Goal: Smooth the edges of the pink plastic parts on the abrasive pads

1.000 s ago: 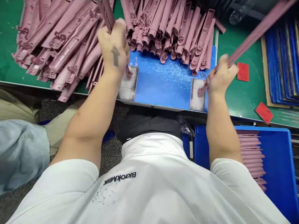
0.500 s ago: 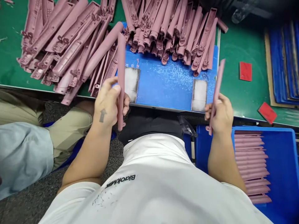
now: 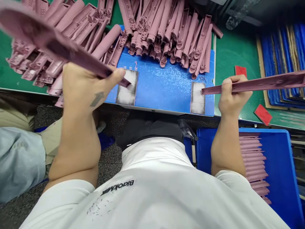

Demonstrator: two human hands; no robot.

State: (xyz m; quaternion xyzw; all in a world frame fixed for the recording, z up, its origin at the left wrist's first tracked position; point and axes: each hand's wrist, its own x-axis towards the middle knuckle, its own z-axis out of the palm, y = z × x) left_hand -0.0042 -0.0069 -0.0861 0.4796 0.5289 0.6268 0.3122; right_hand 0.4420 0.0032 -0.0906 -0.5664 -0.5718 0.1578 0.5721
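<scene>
My left hand (image 3: 79, 86) is closed around a long pink plastic shell (image 3: 73, 52), raised and slanting, its wide end near the camera at the upper left. Its narrow tip hangs over the left grey-white pad (image 3: 128, 92). In my right hand (image 3: 231, 98), gripped between thumb and fingers, a second pink plastic shell (image 3: 269, 81) lies nearly level and runs out past the right edge of view. The inner end of that shell is over the right grey-white pad (image 3: 197, 100). Both pads lie on a blue board (image 3: 164, 90).
Pink shells are heaped behind the board (image 3: 164, 28) and at the left (image 3: 38, 68). A blue bin (image 3: 281, 165) at lower right holds a row of shells (image 3: 254, 159). Red squares (image 3: 262, 114) and upright blue sheets (image 3: 274, 47) are on the green table. A person's leg (image 3: 21, 159) is at left.
Both shells have turned from upright to slanting or nearly level. My left hand has moved left and up, my right hand slightly up. The view has shifted a little.
</scene>
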